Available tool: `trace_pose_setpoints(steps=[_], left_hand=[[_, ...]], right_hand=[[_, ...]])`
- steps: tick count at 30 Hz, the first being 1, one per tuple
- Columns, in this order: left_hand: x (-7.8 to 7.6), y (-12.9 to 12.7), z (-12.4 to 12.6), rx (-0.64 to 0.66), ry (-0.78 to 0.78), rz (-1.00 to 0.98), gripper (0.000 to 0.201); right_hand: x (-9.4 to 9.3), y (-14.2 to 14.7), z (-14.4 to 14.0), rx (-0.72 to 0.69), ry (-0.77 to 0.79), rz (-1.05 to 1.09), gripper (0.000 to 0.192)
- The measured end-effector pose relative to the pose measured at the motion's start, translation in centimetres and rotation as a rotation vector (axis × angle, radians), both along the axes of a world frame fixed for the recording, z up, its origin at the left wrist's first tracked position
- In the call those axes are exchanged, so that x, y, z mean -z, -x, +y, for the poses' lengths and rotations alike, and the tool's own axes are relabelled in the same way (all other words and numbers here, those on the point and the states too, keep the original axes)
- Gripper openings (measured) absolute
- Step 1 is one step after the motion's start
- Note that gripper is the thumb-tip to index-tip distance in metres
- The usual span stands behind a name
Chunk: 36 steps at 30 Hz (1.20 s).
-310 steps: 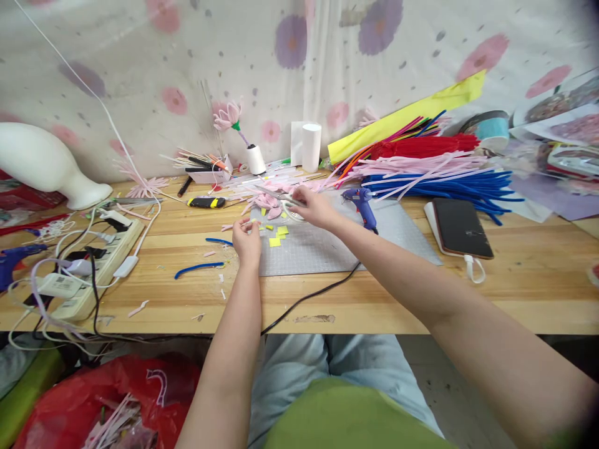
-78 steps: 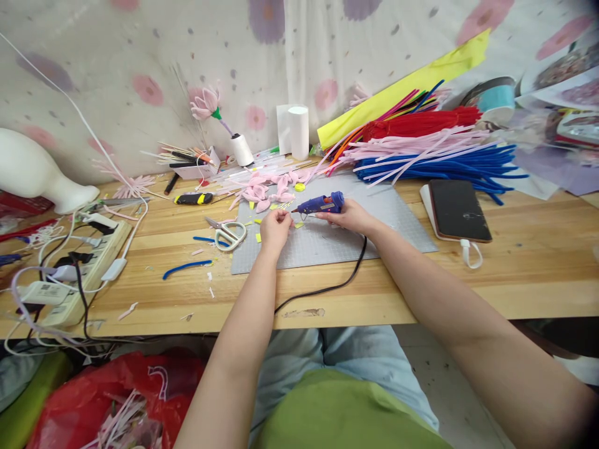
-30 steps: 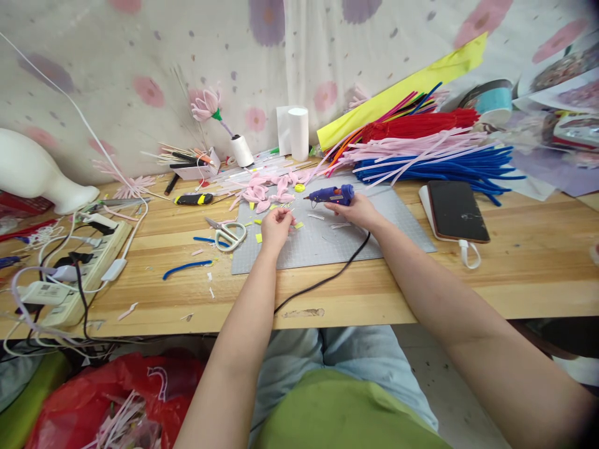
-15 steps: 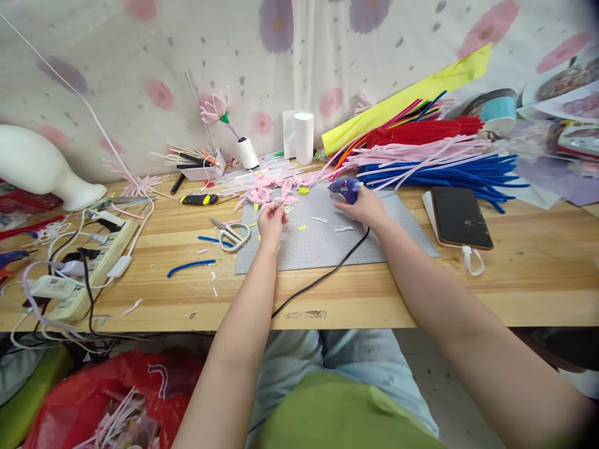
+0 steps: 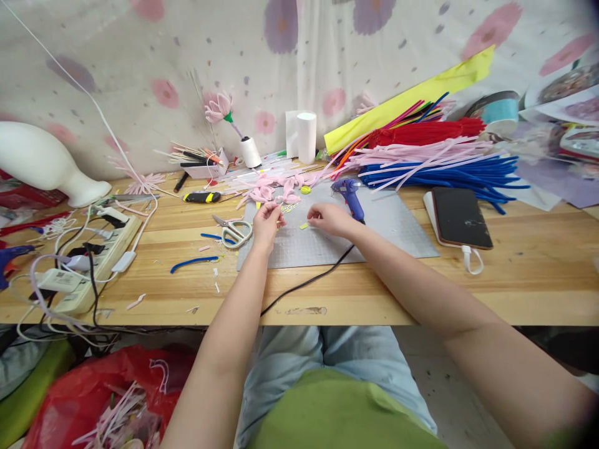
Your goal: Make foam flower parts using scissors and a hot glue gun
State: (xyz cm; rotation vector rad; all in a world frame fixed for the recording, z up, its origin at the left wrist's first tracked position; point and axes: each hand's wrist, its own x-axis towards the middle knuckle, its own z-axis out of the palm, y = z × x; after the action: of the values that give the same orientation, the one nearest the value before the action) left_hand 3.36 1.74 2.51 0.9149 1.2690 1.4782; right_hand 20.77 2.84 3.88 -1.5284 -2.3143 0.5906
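Head view shows your left hand [image 5: 266, 219] pinched around a small pale piece with thin yellowish strands [image 5: 286, 209] sticking out toward the right; it is too small to say exactly what it is. You hold it just above the near-left part of the grey cutting mat [image 5: 397, 231]. Your right hand [image 5: 327, 218] sits just beside it, palm down and fingers curled, with the fingertips near a yellow scrap [image 5: 304, 226] on the mat; you cannot tell whether those fingers grip anything.

Just behind your right hand the blue glue gun [image 5: 349, 194] stands on the mat on its own, apart from your fingers, and its black cord [image 5: 309, 282] runs back over the table edge toward you. Pink petal pieces [image 5: 274, 190] lie in a heap at the mat's far-left corner, close to your left hand. White-handled scissors [image 5: 233, 229] rest on the wooden table [image 5: 515, 280] just left of the mat, with a bent blue pipe cleaner [image 5: 193, 262] nearer the edge. Bundles of pink, blue and red pipe cleaners [image 5: 444, 163] are stacked at the far right, and a black phone [image 5: 461, 217] lies to the right of the mat. A power strip [image 5: 93, 259] with tangled plugs sits at the far left.
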Motion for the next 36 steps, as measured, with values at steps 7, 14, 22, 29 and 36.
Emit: trace_pose_setpoints(steps=[7, 14, 22, 29, 36], left_hand=[[1.6, -0.8, -1.3, 0.039, -0.032, -0.042, 0.028], [2.2, -1.4, -1.5, 0.091, -0.046, 0.021, 0.024], [2.4, -1.9, -1.3, 0.122, -0.005, 0.061, 0.013], [2.5, -1.8, -1.2, 0.111, 0.015, 0.104, 0.009], [3.1, -1.7, -1.1, 0.105, -0.017, 0.167, 0.008]], right_hand=[[1.0, 1.8, 0.6, -0.073, 0.015, -0.127, 0.009], [2.6, 1.5, 0.3, 0.201, 0.147, 0.497, 0.009], [3.4, 3.2, -0.2, 0.288, 0.387, 1.064, 0.019], [3.6, 3.3, -0.3, 0.294, 0.4, 1.106, 0.019], [3.5, 3.3, -0.3, 0.279, 0.399, 1.125, 0.019]])
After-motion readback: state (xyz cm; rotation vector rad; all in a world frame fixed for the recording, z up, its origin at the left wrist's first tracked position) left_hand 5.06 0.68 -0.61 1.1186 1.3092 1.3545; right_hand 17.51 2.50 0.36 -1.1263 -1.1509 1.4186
